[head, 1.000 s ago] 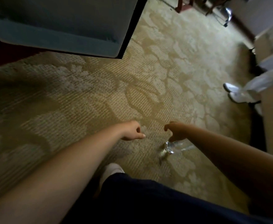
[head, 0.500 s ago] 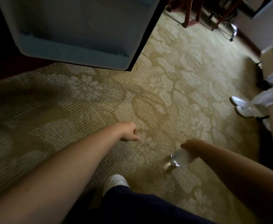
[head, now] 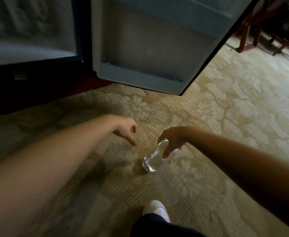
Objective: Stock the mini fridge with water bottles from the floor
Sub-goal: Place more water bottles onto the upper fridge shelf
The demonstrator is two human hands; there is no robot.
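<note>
While right hand (head: 172, 140) grips tilted water bottle (head: 155, 158) slanting below it; left hand (head: 125, 129) alongside, loosely curled, empty

We log a furnished, carpeted room, home or hotel; we cannot tell which. Evidence: beige floral-patterned carpet (head: 234, 113), a mini fridge (head: 31, 35) at floor level with door (head: 149, 48) open, and red-brown wooden chair legs (head: 243, 35) behind.

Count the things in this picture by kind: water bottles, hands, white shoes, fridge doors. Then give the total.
Water bottle: 1
Hands: 2, left hand and right hand
White shoe: 1
Fridge door: 1
Total: 5
</note>
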